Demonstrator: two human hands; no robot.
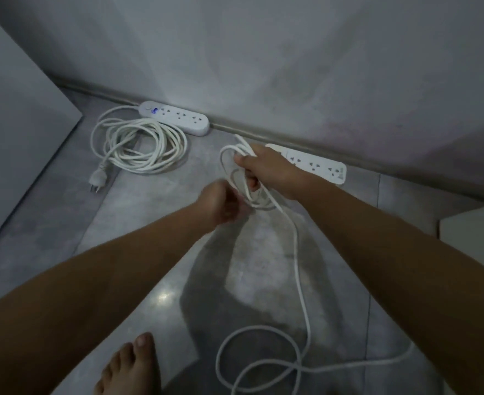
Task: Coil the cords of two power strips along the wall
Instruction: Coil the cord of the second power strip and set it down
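Two white power strips lie against the wall. The left strip [174, 117] has its cord [141, 146] lying coiled on the floor in front of it, plug [97, 178] at the left. The right strip [317, 166] is partly hidden behind my right hand [266, 172], which grips a small bundle of loops of its cord [302, 292]. My left hand [220, 203], blurred, is just below and left of the bundle with curled fingers at the cord; its grip is unclear. The loose cord trails down to the floor near me in wide loops.
A grey wall with a baseboard [263, 135] runs across the back. A pale panel [15, 132] stands at the left, a white object [474, 232] at the right edge. My bare foot [129, 369] is on the grey tiled floor at the bottom.
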